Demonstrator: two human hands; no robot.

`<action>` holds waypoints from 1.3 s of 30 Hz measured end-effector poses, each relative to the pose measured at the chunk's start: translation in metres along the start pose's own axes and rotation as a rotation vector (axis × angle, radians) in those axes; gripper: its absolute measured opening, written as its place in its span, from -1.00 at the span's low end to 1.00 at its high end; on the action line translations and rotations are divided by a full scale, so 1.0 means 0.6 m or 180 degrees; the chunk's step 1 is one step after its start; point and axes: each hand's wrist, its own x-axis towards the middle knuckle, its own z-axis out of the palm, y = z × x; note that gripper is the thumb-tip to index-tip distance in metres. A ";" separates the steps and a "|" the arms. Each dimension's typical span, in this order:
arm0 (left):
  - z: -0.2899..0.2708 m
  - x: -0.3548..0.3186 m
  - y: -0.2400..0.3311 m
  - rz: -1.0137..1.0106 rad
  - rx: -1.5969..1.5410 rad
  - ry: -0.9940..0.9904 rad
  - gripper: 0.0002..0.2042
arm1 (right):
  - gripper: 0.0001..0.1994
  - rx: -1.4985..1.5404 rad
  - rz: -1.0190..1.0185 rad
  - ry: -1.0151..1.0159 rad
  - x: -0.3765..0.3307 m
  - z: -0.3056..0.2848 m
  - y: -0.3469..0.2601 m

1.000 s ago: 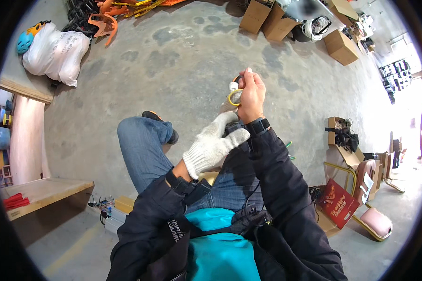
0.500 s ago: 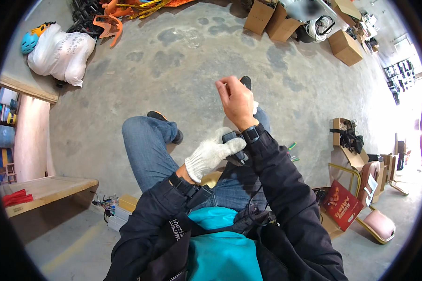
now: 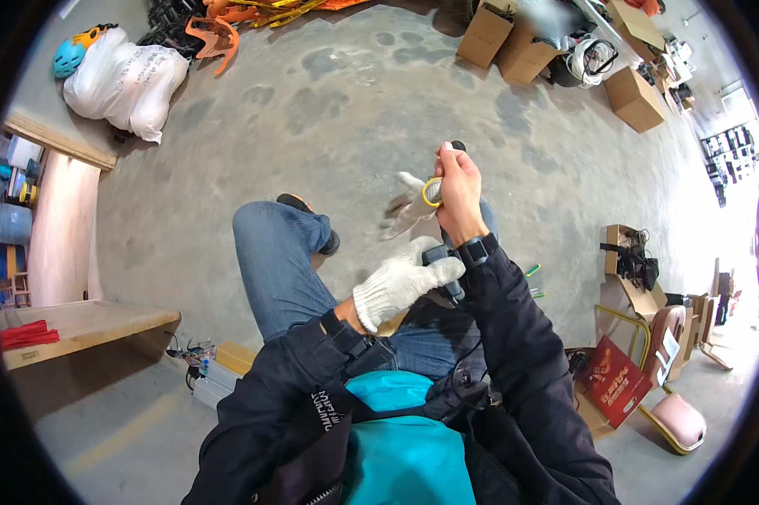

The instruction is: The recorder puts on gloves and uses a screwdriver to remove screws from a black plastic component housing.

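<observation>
"Sleeves (image 3: 527,337) came first, nearest my camera. What lay beyond them?"

"Past the teal shirt (image 3: 409,454), I saw the left hand (image 3: 400,282) in a white knitted glove (image 3: 383,296), its fingers closed on a black device (image 3: 453,290) just below the wristband (image 3: 479,249) on the other arm. I couldn't tell whether the device was also strapped there."

"And the right hand?"

"The right hand (image 3: 462,198) was bare and a little farther out, its fingers curled shut on a loose glove (image 3: 420,210) near the yellow-rimmed cuff. That glove hung to the left of the hand, above the concrete floor (image 3: 329,135); the hand hid the exact grip from me."

"How did you judge the handling?"

"I judged that a firm pinch near the rim served best, with the limp end kept off the device. The left thumb lay across the device, and knit seemed likely to slip on that surface, so I favoured a full wrap over a thumb press. Steady wrists, I thought, mattered more than speed."

"What stood farther off?"

"A cardboard box (image 3: 637,99) on the right and a bulging white bag (image 3: 127,84) on the left, both well apart from the hands."
</observation>
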 end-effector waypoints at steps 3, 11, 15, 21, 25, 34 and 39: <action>-0.008 -0.001 0.015 0.0068 0.0222 -0.0016 -0.65 | -0.74 -0.0336 -0.0492 -0.0157 0.000 -0.001 -0.003; -0.118 -0.003 0.060 0.1555 0.2667 0.1598 -0.54 | -0.75 -0.0427 -0.0104 -0.0522 -0.030 -0.018 -0.053; -0.086 0.018 0.072 0.1655 0.2859 0.0759 -0.38 | -0.75 -0.0419 0.0196 -0.0808 -0.069 0.008 -0.078; -0.136 0.045 0.012 0.0915 0.1839 0.0467 -0.63 | -0.79 -0.2252 -0.1320 -0.1195 -0.149 0.041 -0.143; -0.169 0.051 0.033 0.0981 0.0938 0.0993 -0.64 | -0.83 -0.1697 -0.2028 -0.2157 -0.307 0.020 -0.302; -0.223 0.040 0.006 0.1138 -0.0010 0.1507 -0.73 | -0.75 0.1039 -0.1016 -0.4402 -0.394 0.093 -0.322; -0.238 0.036 0.002 0.1280 0.0076 0.1611 -0.75 | -0.74 0.1151 -0.0905 -0.4498 -0.396 0.098 -0.316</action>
